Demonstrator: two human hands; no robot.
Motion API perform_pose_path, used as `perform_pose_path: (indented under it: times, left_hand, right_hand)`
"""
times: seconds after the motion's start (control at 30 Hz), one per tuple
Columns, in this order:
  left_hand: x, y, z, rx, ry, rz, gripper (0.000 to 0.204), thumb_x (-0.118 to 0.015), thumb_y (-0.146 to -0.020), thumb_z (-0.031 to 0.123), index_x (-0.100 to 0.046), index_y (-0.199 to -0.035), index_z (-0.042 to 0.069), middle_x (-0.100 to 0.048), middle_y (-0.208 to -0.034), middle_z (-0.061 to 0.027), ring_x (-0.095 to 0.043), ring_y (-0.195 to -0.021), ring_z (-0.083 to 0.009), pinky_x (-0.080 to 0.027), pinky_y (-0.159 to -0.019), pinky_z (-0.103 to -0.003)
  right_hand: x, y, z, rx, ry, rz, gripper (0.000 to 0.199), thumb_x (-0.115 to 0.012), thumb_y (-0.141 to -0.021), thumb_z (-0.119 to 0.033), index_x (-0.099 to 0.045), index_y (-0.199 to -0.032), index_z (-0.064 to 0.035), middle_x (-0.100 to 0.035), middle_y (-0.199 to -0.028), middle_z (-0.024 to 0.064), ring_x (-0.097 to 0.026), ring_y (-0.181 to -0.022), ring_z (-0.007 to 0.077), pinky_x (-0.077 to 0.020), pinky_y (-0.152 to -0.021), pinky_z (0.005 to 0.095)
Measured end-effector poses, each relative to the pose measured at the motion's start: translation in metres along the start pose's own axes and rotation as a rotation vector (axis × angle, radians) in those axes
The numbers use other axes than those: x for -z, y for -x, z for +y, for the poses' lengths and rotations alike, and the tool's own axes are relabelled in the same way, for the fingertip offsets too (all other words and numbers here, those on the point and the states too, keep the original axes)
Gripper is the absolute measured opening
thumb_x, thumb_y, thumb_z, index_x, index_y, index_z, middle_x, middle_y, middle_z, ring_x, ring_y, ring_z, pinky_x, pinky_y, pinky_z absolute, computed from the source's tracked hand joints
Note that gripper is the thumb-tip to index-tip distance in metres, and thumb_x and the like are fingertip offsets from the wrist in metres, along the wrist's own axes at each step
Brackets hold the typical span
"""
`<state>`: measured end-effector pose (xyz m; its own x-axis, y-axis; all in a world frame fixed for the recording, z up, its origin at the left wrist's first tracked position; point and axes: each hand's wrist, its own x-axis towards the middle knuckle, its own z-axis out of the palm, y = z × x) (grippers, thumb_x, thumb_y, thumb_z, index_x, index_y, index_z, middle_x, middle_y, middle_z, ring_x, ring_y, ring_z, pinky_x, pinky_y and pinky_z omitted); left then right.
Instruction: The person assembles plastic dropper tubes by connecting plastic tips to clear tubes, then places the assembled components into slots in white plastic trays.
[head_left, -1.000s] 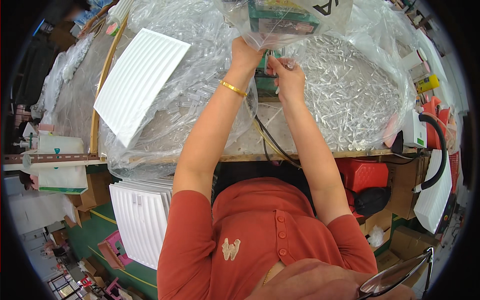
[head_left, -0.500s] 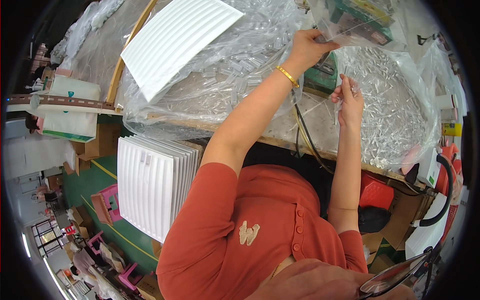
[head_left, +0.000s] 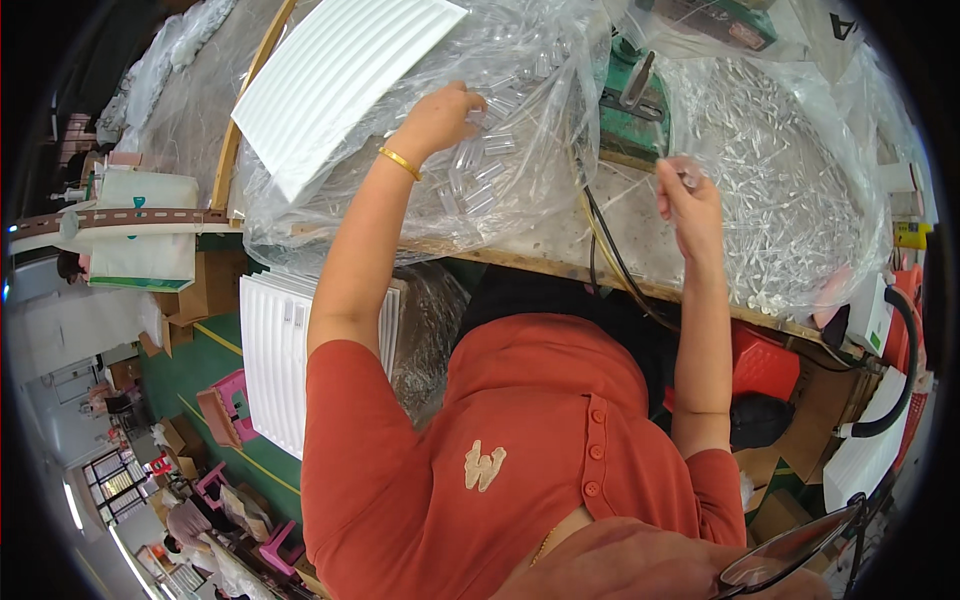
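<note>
Reaching into the clear plastic bag (head_left: 520, 130) of small transparent tubes (head_left: 480, 165), your left hand (head_left: 440, 115) lay with fingers curled loosely among them, probably to gather some; whether it had closed on any, I could not tell. Your right hand (head_left: 688, 195) pinched one clear tube (head_left: 686, 176) between its fingertips, raised just beside the green machine (head_left: 630, 105), as if to feed it.

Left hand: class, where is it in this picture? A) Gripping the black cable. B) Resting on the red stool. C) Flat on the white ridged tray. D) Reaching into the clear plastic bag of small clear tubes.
D: the left hand lies among the small clear tubes inside the clear plastic bag, apart from the white ridged tray.
</note>
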<state>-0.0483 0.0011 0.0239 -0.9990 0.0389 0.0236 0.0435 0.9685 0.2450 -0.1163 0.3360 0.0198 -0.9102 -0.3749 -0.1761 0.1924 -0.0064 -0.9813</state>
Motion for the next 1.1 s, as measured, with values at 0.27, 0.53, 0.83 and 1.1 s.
perform_pose_path:
  times: [0.27,0.53,0.83,1.1]
  left_hand:
    - [0.022,-0.017,0.064,0.016,0.503,-0.066,0.027,-0.068,-0.071,0.019,-0.059,-0.093,0.006,-0.059,-0.081,-0.0061,-0.052,-0.071,-0.0179,-0.043,-0.065,-0.03]
    - [0.015,-0.034,0.085,-0.191,0.748,-0.038,0.023,-0.069,-0.072,0.021,-0.062,-0.088,0.007,-0.058,-0.072,-0.0016,-0.048,-0.063,-0.0097,-0.041,-0.058,-0.025]
    - [0.024,-0.045,0.111,-0.201,0.743,-0.218,0.022,-0.071,-0.071,0.019,-0.063,-0.086,0.005,-0.058,-0.074,-0.0008,-0.046,-0.066,-0.0079,-0.04,-0.061,-0.022]
    - [0.014,-0.09,0.158,0.152,1.486,0.296,0.025,-0.071,-0.066,0.006,-0.06,-0.084,-0.007,-0.061,-0.078,-0.0031,-0.055,-0.071,-0.0101,-0.043,-0.064,-0.023]
  right_hand:
    - [-0.038,0.003,0.004,0.055,0.122,-0.131,0.021,-0.065,-0.078,-0.018,-0.059,-0.091,-0.0028,-0.06,-0.076,0.0003,-0.05,-0.062,0.0062,-0.0406,-0.056,0.0217]
    - [-0.009,-0.005,-0.027,0.542,0.785,-0.045,0.016,-0.061,-0.068,0.0,-0.06,-0.083,-0.0047,-0.055,-0.073,0.0045,-0.055,-0.063,0.0196,-0.0441,-0.058,0.028]
    - [-0.004,-0.004,-0.038,0.901,0.967,-0.135,0.023,-0.057,-0.061,0.004,-0.06,-0.081,-0.0086,-0.049,-0.072,0.0079,-0.054,-0.065,0.0269,-0.044,-0.055,0.0342]
    - [-0.043,-0.037,-0.019,0.238,-0.175,0.204,0.016,-0.07,-0.071,-0.01,-0.059,-0.078,-0.0007,-0.06,-0.073,0.0019,-0.052,-0.065,0.0075,-0.0404,-0.057,0.0226]
